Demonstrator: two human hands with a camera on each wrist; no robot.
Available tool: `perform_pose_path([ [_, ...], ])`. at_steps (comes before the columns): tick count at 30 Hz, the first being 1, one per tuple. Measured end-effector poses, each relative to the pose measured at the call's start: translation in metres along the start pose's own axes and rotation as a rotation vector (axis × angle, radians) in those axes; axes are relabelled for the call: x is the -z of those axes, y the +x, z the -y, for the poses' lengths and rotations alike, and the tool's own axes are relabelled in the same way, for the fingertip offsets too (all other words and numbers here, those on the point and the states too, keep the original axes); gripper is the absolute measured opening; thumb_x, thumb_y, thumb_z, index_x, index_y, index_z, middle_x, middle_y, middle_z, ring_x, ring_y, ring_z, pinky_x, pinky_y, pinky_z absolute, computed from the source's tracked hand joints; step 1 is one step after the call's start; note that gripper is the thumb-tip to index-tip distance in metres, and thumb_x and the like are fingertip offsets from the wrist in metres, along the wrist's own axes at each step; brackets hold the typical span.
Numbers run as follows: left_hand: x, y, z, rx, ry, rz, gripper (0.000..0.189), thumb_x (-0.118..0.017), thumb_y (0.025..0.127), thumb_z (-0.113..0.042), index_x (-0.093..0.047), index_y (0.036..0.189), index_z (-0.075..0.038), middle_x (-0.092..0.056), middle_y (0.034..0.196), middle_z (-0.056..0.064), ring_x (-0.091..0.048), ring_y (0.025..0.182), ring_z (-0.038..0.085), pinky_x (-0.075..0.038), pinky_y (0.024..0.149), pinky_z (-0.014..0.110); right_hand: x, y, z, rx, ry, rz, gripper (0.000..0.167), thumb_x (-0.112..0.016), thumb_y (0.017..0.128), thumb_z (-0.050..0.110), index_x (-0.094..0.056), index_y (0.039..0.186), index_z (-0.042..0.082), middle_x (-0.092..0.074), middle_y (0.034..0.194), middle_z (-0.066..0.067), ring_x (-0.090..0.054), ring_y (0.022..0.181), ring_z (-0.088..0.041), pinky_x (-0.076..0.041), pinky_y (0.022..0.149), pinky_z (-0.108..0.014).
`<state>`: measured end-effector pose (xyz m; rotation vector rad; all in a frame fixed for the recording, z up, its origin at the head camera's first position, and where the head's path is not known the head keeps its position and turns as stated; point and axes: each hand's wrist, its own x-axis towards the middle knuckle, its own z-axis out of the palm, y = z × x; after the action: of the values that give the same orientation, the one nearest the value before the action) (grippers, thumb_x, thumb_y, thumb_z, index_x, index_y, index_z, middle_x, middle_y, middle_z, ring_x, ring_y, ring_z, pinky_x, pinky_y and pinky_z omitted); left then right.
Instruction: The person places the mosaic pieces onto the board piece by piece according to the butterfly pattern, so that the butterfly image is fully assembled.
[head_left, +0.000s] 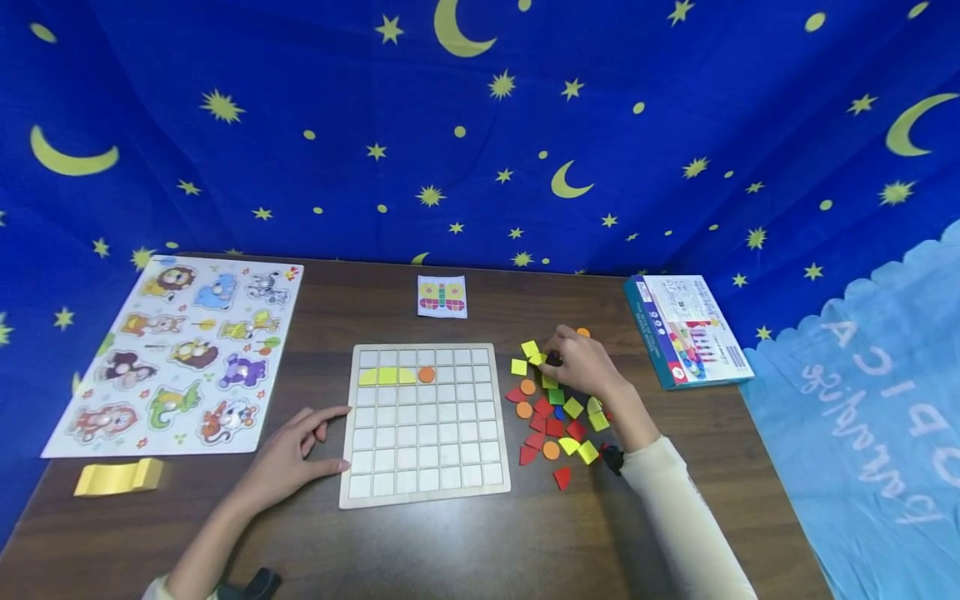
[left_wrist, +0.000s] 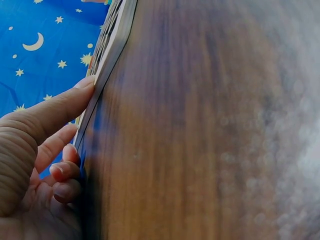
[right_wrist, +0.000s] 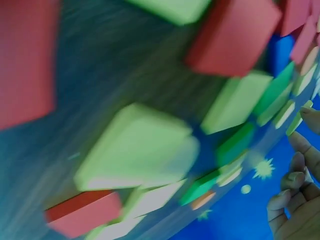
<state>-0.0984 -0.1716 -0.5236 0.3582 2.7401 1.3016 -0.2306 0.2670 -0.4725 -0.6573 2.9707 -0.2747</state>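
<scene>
A wooden grid board [head_left: 425,437] lies in the middle of the table in the head view. Its second row from the back holds several yellow pieces [head_left: 387,376] and one orange disc [head_left: 426,375]. My left hand [head_left: 303,446] is at the board's left side, thumb and index finger extended to its edge; the thumb [left_wrist: 65,107] touches that edge in the left wrist view. Over the far part of a loose pile of red, yellow, green, blue and orange pieces [head_left: 555,427] is my right hand [head_left: 581,362]. Its thumb and index finger pinch a thin yellow piece [right_wrist: 298,120].
A butterfly pattern card [head_left: 442,297] lies behind the board. At the left are an animal puzzle board [head_left: 176,358] and a yellow block [head_left: 118,477]. A cardboard box [head_left: 688,331] lies at the back right. Star-patterned blue cloth [head_left: 330,167] hangs behind the table.
</scene>
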Motion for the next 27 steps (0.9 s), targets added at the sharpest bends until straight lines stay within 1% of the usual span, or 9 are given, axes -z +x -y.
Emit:
perform_pose_path([
  [2, 0.000, 0.000, 0.000, -0.003, -0.001, -0.003, 0.070, -0.089, 0.070, -0.032, -0.061, 0.133, -0.015, -0.043, 0.087, -0.004, -0.034, 0.066, 0.003, -0.033, 0.059, 0.023, 0.001, 0.003, 0.008, 0.028, -0.002, -0.009, 0.027, -0.078, 0.084, 0.028, -0.076, 0.098, 0.005, -0.058, 0.090, -0.007, -0.053, 0.064, -0.016, -0.045, 0.057, -0.029],
  [3, 0.000, 0.000, 0.001, -0.004, -0.002, -0.003, 0.070, -0.089, 0.071, -0.032, -0.061, 0.133, -0.016, -0.043, 0.087, -0.004, -0.034, 0.066, 0.003, -0.033, 0.059, 0.023, 0.002, 0.005, 0.013, 0.039, 0.002, -0.005, 0.027, -0.078, 0.084, 0.028, -0.076, 0.098, 0.005, -0.055, 0.088, -0.006, -0.048, 0.061, -0.014, -0.041, 0.055, -0.027],
  [4, 0.000, 0.000, 0.001, -0.004, -0.002, -0.003, 0.070, -0.089, 0.071, -0.032, -0.061, 0.133, -0.016, -0.043, 0.087, -0.004, -0.034, 0.066, 0.003, -0.033, 0.059, 0.023, 0.002, 0.007, 0.018, 0.052, 0.002, -0.008, 0.027, -0.078, 0.084, 0.028, -0.076, 0.098, 0.005, -0.055, 0.088, -0.005, -0.046, 0.060, -0.013, -0.040, 0.054, -0.026],
  [6, 0.000, 0.000, 0.001, -0.001, -0.005, -0.002, 0.069, -0.088, 0.071, -0.032, -0.061, 0.133, -0.016, -0.044, 0.087, -0.004, -0.034, 0.067, 0.003, -0.033, 0.059, 0.023, 0.002, 0.011, 0.028, 0.078, 0.000, -0.007, 0.027, -0.077, 0.085, 0.027, -0.076, 0.099, 0.005, -0.055, 0.088, -0.005, -0.044, 0.061, -0.011, -0.038, 0.054, -0.024],
  [9, 0.000, 0.000, 0.002, 0.008, -0.007, 0.002, 0.069, -0.088, 0.072, -0.032, -0.061, 0.133, -0.017, -0.044, 0.087, -0.003, -0.034, 0.067, 0.003, -0.033, 0.059, 0.023, -0.001, 0.017, 0.042, 0.129, 0.009, -0.010, 0.028, -0.077, 0.085, 0.027, -0.076, 0.101, 0.005, -0.055, 0.088, -0.006, -0.045, 0.061, -0.011, -0.037, 0.053, -0.025],
  [13, 0.000, 0.001, 0.001, 0.016, -0.004, 0.012, 0.070, -0.088, 0.072, -0.034, -0.060, 0.134, -0.016, -0.043, 0.088, -0.003, -0.034, 0.067, 0.004, -0.033, 0.060, 0.022, -0.005, 0.026, 0.061, 0.196, 0.004, -0.020, 0.028, -0.078, 0.085, 0.030, -0.077, 0.102, 0.006, -0.058, 0.090, -0.004, -0.047, 0.063, -0.011, -0.039, 0.055, -0.025],
  [16, 0.000, 0.001, 0.001, 0.009, -0.003, 0.012, 0.070, -0.088, 0.072, -0.033, -0.060, 0.134, -0.015, -0.044, 0.088, -0.003, -0.034, 0.067, 0.004, -0.033, 0.060, 0.022, -0.009, 0.032, 0.074, 0.236, -0.013, -0.019, 0.030, -0.079, 0.085, 0.031, -0.076, 0.101, 0.006, -0.060, 0.093, -0.004, -0.048, 0.065, -0.010, -0.043, 0.058, -0.026],
  [21, 0.000, 0.001, 0.002, 0.008, -0.009, 0.007, 0.071, -0.089, 0.071, -0.032, -0.061, 0.134, -0.015, -0.044, 0.087, -0.004, -0.035, 0.067, 0.004, -0.033, 0.060, 0.023, -0.012, 0.040, 0.092, 0.269, -0.011, 0.007, 0.031, -0.078, 0.086, 0.032, -0.076, 0.104, 0.006, -0.060, 0.095, -0.004, -0.049, 0.068, -0.011, -0.046, 0.061, -0.028],
  [27, 0.001, 0.001, 0.001, 0.022, -0.013, 0.015, 0.071, -0.088, 0.071, -0.032, -0.060, 0.134, -0.016, -0.044, 0.088, -0.003, -0.035, 0.067, 0.004, -0.033, 0.060, 0.023, -0.017, 0.046, 0.107, 0.311, -0.038, 0.021, 0.025, -0.077, 0.087, 0.029, -0.076, 0.103, 0.009, -0.061, 0.095, -0.003, -0.053, 0.072, -0.012, -0.050, 0.067, -0.032],
])
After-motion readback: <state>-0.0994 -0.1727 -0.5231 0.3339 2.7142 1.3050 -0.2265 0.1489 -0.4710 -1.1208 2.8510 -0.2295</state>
